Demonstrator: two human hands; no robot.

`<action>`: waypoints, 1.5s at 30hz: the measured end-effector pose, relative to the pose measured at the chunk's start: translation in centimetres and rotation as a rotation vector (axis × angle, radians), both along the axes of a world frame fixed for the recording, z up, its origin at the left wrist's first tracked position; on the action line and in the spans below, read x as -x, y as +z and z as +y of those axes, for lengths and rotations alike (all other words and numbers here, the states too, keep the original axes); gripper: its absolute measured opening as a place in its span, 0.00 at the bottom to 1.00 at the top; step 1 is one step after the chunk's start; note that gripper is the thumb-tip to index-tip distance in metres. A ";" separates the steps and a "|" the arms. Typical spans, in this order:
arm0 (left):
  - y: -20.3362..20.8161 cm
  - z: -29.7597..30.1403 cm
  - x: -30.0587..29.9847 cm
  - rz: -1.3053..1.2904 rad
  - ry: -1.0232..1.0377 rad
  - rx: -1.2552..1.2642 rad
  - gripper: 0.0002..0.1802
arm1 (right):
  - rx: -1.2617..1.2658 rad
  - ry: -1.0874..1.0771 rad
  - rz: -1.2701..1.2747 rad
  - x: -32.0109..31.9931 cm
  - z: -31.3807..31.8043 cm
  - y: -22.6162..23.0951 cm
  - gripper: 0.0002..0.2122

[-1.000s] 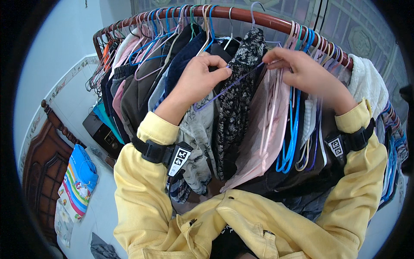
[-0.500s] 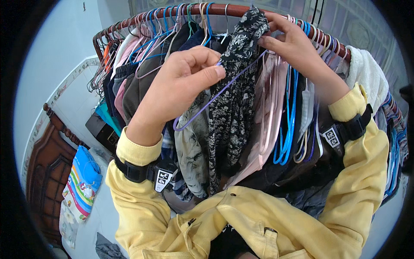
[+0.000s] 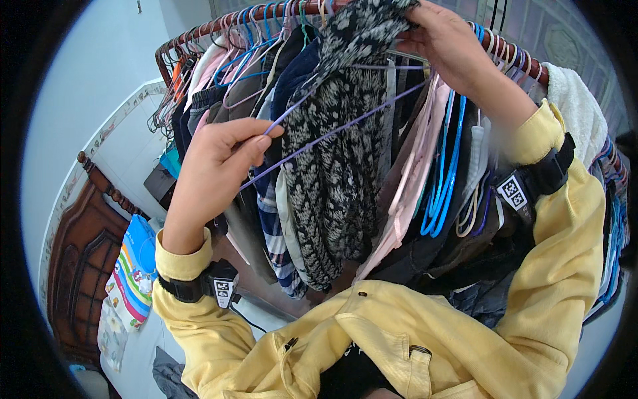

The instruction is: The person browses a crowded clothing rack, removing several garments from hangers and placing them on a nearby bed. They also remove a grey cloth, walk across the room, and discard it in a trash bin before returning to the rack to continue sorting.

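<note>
My yellow jacket (image 3: 399, 346) filled the bottom of the frame, both sleeves reaching up. My left hand (image 3: 212, 166), left of centre, had its fingers (image 3: 256, 136) pinched together on one end of the purple wire hanger (image 3: 332, 133). That hanger ran long and slanted, rising from my left hand toward the upper right. There my right hand (image 3: 452, 46) was clamped on the black-and-white patterned garment (image 3: 339, 166) at its top, the cloth hanging straight down between both hands. Behind, the crowded clothes rail (image 3: 199, 30) arched across the top. At far left stood a carved wooden bedhead (image 3: 80, 259) against the pale wall (image 3: 93, 66).
</note>
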State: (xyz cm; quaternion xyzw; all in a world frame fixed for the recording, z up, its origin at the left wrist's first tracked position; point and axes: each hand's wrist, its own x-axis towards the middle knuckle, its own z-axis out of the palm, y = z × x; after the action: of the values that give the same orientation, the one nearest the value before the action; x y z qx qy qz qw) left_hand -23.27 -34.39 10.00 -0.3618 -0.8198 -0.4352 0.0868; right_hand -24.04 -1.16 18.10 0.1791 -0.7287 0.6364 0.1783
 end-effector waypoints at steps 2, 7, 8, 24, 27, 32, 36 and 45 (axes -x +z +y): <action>-0.2 -1.3 -0.2 -0.004 0.053 0.092 0.11 | 0.186 0.060 0.074 0.0 -0.3 0.2 0.11; -0.7 -3.6 -0.6 0.086 -0.010 0.156 0.10 | 0.208 0.072 0.030 -0.2 -0.4 0.7 0.10; -0.7 -3.9 -0.7 0.155 -0.051 0.153 0.10 | 0.163 0.061 0.026 -0.1 -0.6 0.9 0.10; -0.4 -4.4 -1.4 0.566 0.133 0.222 0.11 | 0.300 -0.001 -0.124 2.3 -0.6 1.2 0.11; -1.0 -4.2 -1.0 0.590 0.148 0.201 0.12 | 0.320 0.115 -0.113 2.0 0.0 1.5 0.12; -1.2 -2.9 -0.7 0.727 0.118 0.180 0.14 | 0.277 0.189 -0.052 2.4 -0.7 2.2 0.14; -1.0 -2.8 -2.1 0.889 0.218 0.274 0.18 | 0.313 0.175 -0.056 3.8 -0.3 1.9 0.13; -0.4 -2.5 -2.5 1.037 0.247 0.318 0.19 | 0.301 0.199 -0.119 4.3 -0.2 3.4 0.15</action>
State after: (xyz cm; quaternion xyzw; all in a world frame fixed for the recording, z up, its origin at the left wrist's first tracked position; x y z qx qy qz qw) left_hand -20.78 -36.92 9.56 -0.4386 -0.7616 -0.0576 0.4736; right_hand -28.38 -1.35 21.53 0.1836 -0.6131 0.7624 0.0957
